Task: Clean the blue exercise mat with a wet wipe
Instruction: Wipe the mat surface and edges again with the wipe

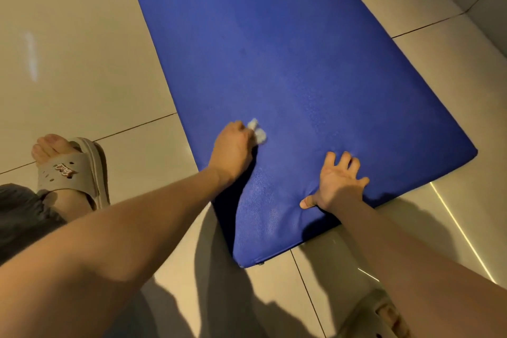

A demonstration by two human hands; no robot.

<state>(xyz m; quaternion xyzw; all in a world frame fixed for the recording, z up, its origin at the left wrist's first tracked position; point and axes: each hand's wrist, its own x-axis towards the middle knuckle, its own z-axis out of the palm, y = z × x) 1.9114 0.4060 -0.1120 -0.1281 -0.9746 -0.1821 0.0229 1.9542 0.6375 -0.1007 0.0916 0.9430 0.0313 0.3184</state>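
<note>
Curled around a crumpled white wet wipe (258, 133), the left hand (231, 149) holds it down on the blue exercise mat (288, 35), close to the mat's left edge and toward its near end. Near it, the right hand (338, 182) presses flat with fingers spread on the mat's near end, where the padding dimples under the palm. The mat lies on a pale tiled floor (68, 35), with a beige slipper (71, 171) on a foot beside its left edge.
</note>
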